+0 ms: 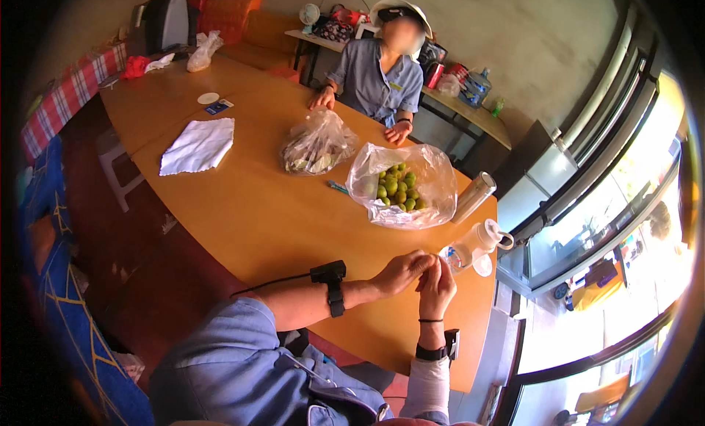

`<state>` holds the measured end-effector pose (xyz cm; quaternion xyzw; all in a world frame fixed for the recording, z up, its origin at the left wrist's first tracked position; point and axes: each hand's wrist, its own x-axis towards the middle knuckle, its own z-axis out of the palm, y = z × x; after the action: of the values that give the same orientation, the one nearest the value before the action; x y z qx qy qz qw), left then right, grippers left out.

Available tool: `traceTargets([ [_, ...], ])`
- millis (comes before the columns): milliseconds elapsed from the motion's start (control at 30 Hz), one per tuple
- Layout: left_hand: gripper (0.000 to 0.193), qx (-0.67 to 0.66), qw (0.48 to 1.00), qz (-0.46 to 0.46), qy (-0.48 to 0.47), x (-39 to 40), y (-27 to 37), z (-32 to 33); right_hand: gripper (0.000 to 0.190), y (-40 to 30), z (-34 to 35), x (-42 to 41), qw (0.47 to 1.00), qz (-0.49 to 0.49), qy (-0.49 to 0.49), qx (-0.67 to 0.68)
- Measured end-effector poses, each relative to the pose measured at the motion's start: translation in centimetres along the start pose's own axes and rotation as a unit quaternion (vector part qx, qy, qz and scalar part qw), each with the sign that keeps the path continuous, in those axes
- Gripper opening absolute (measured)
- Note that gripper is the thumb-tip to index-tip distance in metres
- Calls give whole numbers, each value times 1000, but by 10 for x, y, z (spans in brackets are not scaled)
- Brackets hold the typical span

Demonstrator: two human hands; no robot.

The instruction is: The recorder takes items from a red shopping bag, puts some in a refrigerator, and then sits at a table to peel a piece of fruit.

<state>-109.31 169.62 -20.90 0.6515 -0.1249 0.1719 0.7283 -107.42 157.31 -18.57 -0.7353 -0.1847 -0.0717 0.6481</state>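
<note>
My left hand (403, 273) and my right hand (438, 289) meet over the near right part of the wooden table (264, 227). Their fingertips are pinched together, and whether anything small is between them cannot be made out. Just right of them is a clear plastic bottle (471, 247) with a white lid, with a small white cup or cap (482, 265) beside it. Beyond the hands, an opened clear plastic bag (363, 178) holds several green round fruits (392, 184). A silver cylindrical flask or can (475, 196) leans or lies at the bag's right.
Across the table a person (374, 73) rests both hands near a knotted plastic bag (319, 142). A teal pen (337, 187), a white cloth (198, 146), a blue card (219, 106) and a white disc (208, 98) lie farther left. A plastic stool (118, 170) stands beside the table.
</note>
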Motion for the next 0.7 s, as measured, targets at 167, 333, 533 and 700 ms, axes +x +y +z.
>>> traceTargets([
  [167, 35, 101, 994, 7, 34, -3, 1, -14, 30, -8, 12, 8, 999, 15, -42, 4],
  [333, 37, 27, 1000, -2, -1, -1, 9, -25, 27, -4, 14, 8, 982, 56, -79, 165],
  [533, 38, 41, 998, -45, -27, -4, 13, -15, 15, 5, 20, -6, 991, -2, 14, 132],
  [700, 35, 131, 991, 21, 3, -9, 5, -6, 8, 8, 11, -8, 980, -129, 54, -145],
])
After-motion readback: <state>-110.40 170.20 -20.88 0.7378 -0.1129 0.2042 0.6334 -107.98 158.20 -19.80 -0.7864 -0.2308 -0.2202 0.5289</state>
